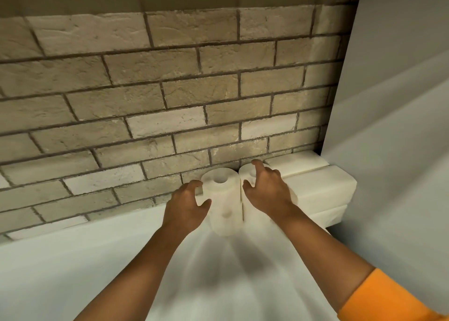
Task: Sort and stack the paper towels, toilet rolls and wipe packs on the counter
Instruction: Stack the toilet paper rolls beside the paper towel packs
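Two white paper rolls stand upright side by side against the brick wall on the white counter (73, 272). My left hand (187, 204) is beside the left roll (222, 194), fingers curled and apart, at its left flank. Over the top of the right roll (250, 175) lies my right hand (267, 192), fingers spread, index finger stretched toward the wall. A third, smaller roll (226, 223) appears in front, blurred. To the right, white rectangular packs (323, 187) are stacked in the corner.
A brick wall (158, 90) rises right behind the rolls. A pale grey panel (393, 126) closes off the right side next to the stacked packs. The counter stretches to the left and toward me.
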Demonstrator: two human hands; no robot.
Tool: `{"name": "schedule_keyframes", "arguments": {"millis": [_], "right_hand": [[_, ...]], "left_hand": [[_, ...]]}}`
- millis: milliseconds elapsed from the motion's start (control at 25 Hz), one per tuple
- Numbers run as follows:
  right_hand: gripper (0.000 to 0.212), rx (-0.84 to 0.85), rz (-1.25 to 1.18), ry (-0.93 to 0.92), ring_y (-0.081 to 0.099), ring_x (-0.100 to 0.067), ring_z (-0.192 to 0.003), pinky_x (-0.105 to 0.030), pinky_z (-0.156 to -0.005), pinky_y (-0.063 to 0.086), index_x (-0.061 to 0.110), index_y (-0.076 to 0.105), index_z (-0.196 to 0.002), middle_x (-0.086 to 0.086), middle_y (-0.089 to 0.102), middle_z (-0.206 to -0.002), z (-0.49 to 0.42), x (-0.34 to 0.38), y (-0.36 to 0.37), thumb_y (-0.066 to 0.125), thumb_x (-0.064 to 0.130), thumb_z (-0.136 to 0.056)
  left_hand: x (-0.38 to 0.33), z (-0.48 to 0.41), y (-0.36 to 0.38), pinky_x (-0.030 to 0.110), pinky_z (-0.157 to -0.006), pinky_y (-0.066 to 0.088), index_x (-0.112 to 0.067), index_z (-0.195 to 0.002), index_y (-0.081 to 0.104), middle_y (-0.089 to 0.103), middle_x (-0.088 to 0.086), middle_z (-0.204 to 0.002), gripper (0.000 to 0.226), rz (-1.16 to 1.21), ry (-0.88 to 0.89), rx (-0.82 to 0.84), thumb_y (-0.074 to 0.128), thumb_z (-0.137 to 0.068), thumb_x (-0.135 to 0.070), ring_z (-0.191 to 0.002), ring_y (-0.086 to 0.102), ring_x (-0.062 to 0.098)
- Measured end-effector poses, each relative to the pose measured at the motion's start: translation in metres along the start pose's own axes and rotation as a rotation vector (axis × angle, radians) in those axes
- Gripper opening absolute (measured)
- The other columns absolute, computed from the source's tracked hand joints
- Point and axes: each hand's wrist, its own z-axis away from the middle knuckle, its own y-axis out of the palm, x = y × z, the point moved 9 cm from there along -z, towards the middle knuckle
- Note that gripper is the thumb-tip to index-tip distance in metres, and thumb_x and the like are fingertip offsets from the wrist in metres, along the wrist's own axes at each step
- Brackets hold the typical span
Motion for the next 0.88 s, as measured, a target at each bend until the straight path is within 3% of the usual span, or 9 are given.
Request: {"name": "schedule_keyframes", "arguments": {"millis": [120,280,560,880], "right_hand": [[0.056,-0.003,-0.129,0.012,0.056,-0.029,-0.120,-0.042,-0.090,0.053,0.024,0.042,-0.146,-0.004,0.067,-0.120,0.018,0.021,-0.006,0.060,0.037,-0.094],[0.042,0.074,-0.234,0.005,0.067,-0.023,-0.098,-0.037,-0.085,0.055,0.031,0.052,-0.135,0.006,0.066,-0.109,0.047,0.058,0.012,0.059,0.039,-0.094],[0.025,0.271,-0.298,-0.040,0.065,-0.007,-0.095,-0.032,-0.087,0.055,0.041,0.060,-0.115,0.018,0.067,-0.105,0.115,0.141,0.093,0.061,0.049,-0.091],[0.029,0.472,-0.290,-0.078,0.065,-0.004,-0.090,-0.031,-0.085,0.056,0.042,0.061,-0.113,0.018,0.067,-0.099,0.211,0.226,0.198,0.062,0.055,-0.087]], "left_hand": [[0.017,0.021,-0.029,0.035,-0.095,0.051,-0.032,-0.122,0.062,0.061,-0.009,-0.129,0.039,0.067,-0.023,-0.072,0.073,-0.084,-0.037,-0.119,0.058,0.017],[0.053,0.049,-0.063,0.034,-0.089,0.054,-0.036,-0.111,0.067,0.064,-0.016,-0.119,0.028,0.136,-0.075,-0.101,0.075,-0.084,-0.037,-0.105,0.063,0.011],[0.150,0.117,-0.110,0.036,-0.081,0.059,-0.038,-0.104,0.072,0.069,-0.024,-0.100,0.017,0.230,-0.243,0.007,0.073,-0.087,-0.039,-0.087,0.067,0.000],[0.265,0.215,-0.152,0.016,-0.076,0.050,-0.036,-0.107,0.072,0.066,-0.030,-0.106,0.019,0.268,-0.341,-0.007,0.072,-0.088,-0.035,-0.089,0.065,-0.002]]}}
